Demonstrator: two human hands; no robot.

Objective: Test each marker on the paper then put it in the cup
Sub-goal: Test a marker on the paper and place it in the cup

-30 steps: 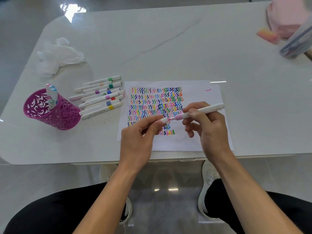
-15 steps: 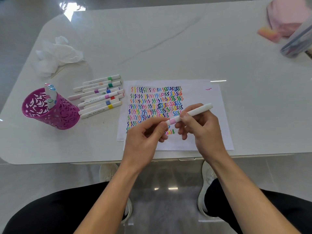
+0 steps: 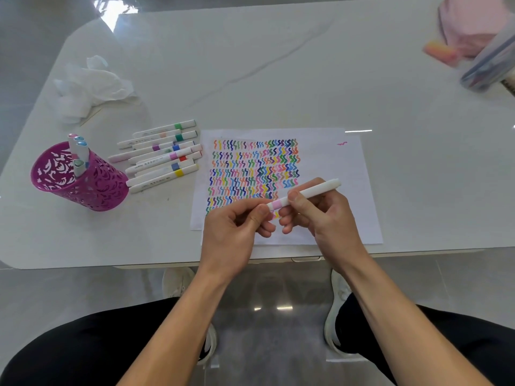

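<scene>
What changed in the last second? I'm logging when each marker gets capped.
The left hand pushed the cap back onto the pink-banded marker, which the right hand grips: a second ago the pink tip showed in a gap between cap and barrel, and now that gap is closed. Both hands hold on. The purple cup, the loose markers and the paper are unchanged.

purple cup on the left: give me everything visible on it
The purple cup is a magenta pen holder with cut-out swirl walls, looks like plastic or painted metal. It stands on the white table at the left, open mouth leaning toward the camera. A few capped markers stick out of it. Loose markers lie just right of it. Neither hand touches it.
</scene>
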